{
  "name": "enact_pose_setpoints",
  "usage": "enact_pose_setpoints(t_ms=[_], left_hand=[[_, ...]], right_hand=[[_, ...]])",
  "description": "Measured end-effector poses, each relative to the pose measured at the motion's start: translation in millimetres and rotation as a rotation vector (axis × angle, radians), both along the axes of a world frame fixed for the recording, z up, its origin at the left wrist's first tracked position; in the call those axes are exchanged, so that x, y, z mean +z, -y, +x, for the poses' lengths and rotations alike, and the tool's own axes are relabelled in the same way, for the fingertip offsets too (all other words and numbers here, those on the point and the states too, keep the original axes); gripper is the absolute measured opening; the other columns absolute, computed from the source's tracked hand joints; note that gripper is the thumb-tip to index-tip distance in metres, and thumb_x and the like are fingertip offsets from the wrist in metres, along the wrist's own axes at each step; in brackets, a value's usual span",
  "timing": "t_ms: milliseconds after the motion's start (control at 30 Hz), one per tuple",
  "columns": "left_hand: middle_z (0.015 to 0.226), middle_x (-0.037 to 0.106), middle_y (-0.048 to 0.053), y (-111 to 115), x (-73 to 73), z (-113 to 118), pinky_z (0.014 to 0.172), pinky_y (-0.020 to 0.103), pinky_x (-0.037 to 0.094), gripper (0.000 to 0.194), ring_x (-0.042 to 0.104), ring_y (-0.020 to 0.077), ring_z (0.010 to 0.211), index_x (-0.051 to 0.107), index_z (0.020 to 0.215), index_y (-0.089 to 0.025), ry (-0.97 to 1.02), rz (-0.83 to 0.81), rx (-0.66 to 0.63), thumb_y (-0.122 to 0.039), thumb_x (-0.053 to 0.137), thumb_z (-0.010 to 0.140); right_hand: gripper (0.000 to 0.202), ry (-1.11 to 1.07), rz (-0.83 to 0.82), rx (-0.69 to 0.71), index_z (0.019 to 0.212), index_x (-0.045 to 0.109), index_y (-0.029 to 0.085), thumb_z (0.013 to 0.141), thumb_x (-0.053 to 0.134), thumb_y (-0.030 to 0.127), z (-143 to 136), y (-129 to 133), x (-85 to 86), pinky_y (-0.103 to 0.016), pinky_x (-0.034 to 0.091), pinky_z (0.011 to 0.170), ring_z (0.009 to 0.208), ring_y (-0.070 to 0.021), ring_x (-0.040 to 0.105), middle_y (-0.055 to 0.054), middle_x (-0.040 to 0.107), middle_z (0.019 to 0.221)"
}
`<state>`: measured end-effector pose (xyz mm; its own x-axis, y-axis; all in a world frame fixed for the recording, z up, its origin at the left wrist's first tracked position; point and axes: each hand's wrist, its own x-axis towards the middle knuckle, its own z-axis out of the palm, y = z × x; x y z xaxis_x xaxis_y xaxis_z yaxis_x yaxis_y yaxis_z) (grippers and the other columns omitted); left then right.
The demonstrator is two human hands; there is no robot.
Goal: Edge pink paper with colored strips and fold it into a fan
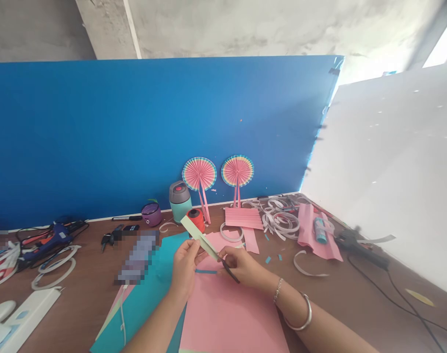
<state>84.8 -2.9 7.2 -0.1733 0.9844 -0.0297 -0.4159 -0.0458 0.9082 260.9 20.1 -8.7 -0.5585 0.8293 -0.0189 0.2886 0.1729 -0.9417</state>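
My left hand (186, 264) is closed, pinching a pale green paper strip (197, 236) that slants down from upper left. At the strip's lower right end, my right hand (240, 264) is closed around a slim dark tool (229, 271). Its kind is hard to make out, and the fingers hide part of it. Both hands are above a large pink paper sheet (232, 309). A narrow blue paper strip (206, 271) rests on that sheet between them. Teal paper (142, 304) lies under and to the left of the pink sheet.
Two round pleated fans (199, 174) lean on the blue panel (135, 137). A teal jar (180, 208), red tape roll (196, 219) and pleated pink paper (244, 217) stand behind my hands. White strip coils (282, 220) lie right. A glue gun (54, 240) and power strip (28, 314) lie left.
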Motion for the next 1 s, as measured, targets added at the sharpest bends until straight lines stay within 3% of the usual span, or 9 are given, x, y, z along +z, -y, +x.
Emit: enact_pose_setpoints(t_ms=[1000], left_hand=[[0.077,0.066,0.003,1.6,-0.1,1.3,0.075,0.032,0.053,0.029,0.063,0.0175,0.078,0.06,0.066,-0.016,-0.02,-0.011,-0.024,-0.042,0.073,0.067]], right_hand=[[0.023,-0.007,-0.014,-0.026,0.085,0.052,0.019,0.07,0.067,0.026,-1.1,0.5,1.6,-0.018,0.027,0.042,0.043,-0.0066,0.038,0.011,0.042,0.047]])
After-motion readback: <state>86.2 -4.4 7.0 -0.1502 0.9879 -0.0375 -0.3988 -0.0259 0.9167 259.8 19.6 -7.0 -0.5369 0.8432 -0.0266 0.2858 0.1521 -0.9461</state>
